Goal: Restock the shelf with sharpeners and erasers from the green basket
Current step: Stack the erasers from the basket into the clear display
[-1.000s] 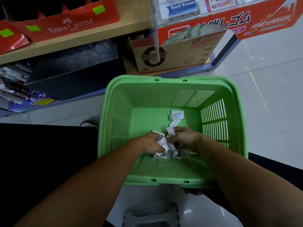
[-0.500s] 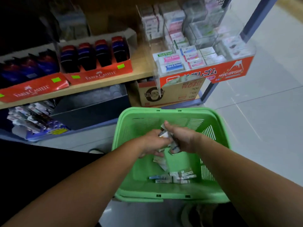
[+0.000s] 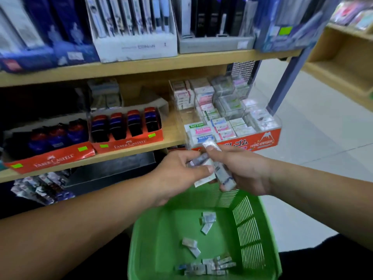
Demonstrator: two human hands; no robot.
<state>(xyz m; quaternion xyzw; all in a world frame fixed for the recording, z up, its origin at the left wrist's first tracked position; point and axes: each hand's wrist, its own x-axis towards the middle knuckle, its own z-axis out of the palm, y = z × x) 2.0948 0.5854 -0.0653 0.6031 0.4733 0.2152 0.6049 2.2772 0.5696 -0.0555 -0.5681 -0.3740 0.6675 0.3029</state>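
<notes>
Both my hands are raised above the green basket (image 3: pixel 250 225), in front of the shelf. My left hand (image 3: pixel 177 174) grips a small bunch of wrapped erasers (image 3: pixel 203 168). My right hand (image 3: pixel 242 168) pinches more wrapped erasers (image 3: pixel 222 172) beside it, fingers curled round them. The two bunches touch each other. Several loose wrapped erasers (image 3: pixel 205 265) lie on the basket floor. A clear eraser display with a red front (image 3: pixel 260 140) stands on the shelf just behind my hands, with stacked erasers in its compartments.
Red Faber-Castell trays (image 3: pixel 129 144) with dark sharpeners sit on the wooden shelf (image 3: pixel 173 141) to the left. Boxes of stationery fill the shelf above (image 3: pixel 135 47). Packets lie on the bottom shelf at left (image 3: pixel 42 188). White tiled floor (image 3: pixel 323 158) stretches to the right.
Both hands have lifted out of the basket with the erasers and risen toward the eraser display. My view has tilted up to the shelves.
</notes>
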